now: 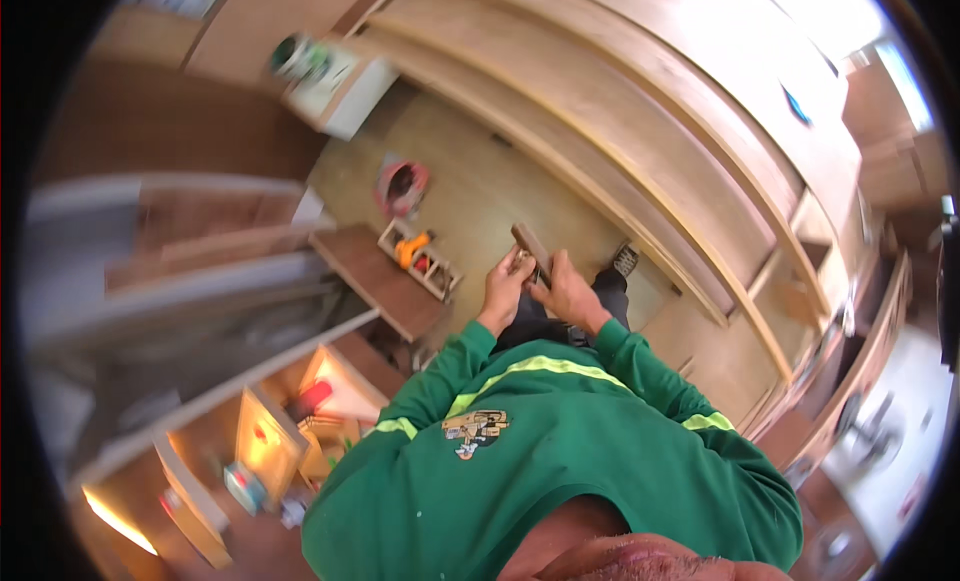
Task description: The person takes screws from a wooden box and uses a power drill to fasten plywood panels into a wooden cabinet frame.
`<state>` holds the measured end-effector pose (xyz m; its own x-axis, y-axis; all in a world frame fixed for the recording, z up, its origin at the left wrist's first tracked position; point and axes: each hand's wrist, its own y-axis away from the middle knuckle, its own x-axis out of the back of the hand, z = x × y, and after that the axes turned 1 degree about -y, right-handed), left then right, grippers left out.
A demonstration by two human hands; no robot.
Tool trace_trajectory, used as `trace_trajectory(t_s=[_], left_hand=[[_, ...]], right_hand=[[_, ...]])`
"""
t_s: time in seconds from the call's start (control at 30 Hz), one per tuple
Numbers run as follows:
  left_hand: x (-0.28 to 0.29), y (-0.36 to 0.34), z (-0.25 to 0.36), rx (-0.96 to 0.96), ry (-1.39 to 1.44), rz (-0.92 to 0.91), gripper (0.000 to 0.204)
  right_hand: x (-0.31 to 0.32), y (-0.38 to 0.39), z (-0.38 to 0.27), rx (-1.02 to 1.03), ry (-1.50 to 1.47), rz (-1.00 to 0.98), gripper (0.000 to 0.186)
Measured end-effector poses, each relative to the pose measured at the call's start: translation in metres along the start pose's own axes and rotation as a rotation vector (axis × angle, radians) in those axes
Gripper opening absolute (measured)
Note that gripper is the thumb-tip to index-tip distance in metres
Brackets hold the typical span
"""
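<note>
In front of my body, my left hand (503,286) is closed around a small brassy metal piece (521,259), too small to make out clearly, at the near side of a short dark wooden bar (532,243). My right hand (568,293) grips the lower end of that bar, its fingers beside the left hand's. The bar points up and to the left, tilted. Below the hands are my dark trousers, and one shoe (627,259) shows on the floor to the right.
Long pale wooden rails (560,121) span the upper right. A wooden tote with an orange tool (411,249) stands left beside a brown board (355,271). A pink container (402,186) lies beyond. A white box (355,106) stands farther back; lit wooden compartments (265,436) fill the lower left.
</note>
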<state>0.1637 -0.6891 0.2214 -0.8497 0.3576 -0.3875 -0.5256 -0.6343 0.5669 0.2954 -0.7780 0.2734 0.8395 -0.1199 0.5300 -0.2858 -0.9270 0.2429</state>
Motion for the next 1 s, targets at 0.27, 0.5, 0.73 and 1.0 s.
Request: trace_trajectory(t_s=[0.27,0.5,0.73,1.0], left_hand=[[0.073,0.072,0.017,-0.196,0.181,0.578,0.029],[0.088,0.074,-0.003,-0.364,0.144,0.601,0.022],[0.142,0.119,-0.119,-0.181,0.04,0.911,0.036],[0.07,0.118,-0.073,-0.196,-0.109,0.651,0.052]], right_hand=[[-0.076,-0.022,-0.101,0.266,0.46,-0.366,0.056],[-0.083,-0.048,-0.085,0.308,0.437,-0.527,0.057],[-0.053,-0.072,-0.067,0.189,0.566,-0.686,0.067],[-0.027,-0.071,-0.076,0.323,0.544,-0.762,0.064]])
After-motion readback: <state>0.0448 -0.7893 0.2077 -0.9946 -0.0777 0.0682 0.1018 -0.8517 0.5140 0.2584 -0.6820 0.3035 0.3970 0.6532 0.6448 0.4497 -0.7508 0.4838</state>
